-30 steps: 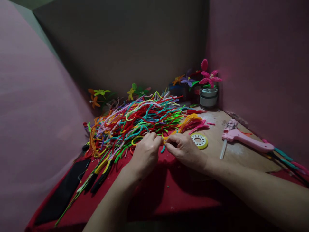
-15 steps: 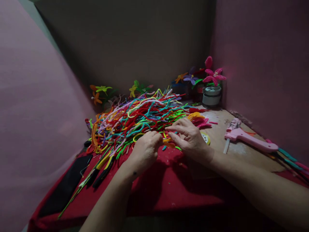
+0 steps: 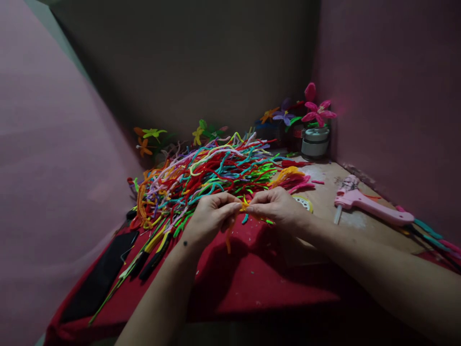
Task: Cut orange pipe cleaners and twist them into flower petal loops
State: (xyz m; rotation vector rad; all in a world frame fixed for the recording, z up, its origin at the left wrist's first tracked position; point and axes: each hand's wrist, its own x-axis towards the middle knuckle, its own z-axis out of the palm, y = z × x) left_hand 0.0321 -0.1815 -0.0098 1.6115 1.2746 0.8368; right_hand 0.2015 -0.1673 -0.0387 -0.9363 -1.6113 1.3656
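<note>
My left hand (image 3: pixel 211 216) and my right hand (image 3: pixel 277 207) meet fingertip to fingertip just in front of a big heap of pipe cleaners (image 3: pixel 209 175) in many colours. Both hands pinch one orange pipe cleaner (image 3: pixel 229 235); its free end hangs down from my left fingers over the red cloth (image 3: pixel 245 283). Small bent bits of yellow and orange show between the two thumbs. A short teal piece lies on the cloth right below the hands.
A pink glue gun (image 3: pixel 367 205) lies on the wooden board at the right. A yellow-rimmed tape ring (image 3: pixel 305 203) peeks out behind my right hand. Finished pipe-cleaner flowers (image 3: pixel 317 113) stand in pots at the back corner. Black-handled tools (image 3: pixel 151 257) lie at the left.
My right hand, spread over the pile's edge half a second ago, has drawn back and closed into a pinch. Both hands now hold an orange pipe cleaner, lifted slightly off the cloth.
</note>
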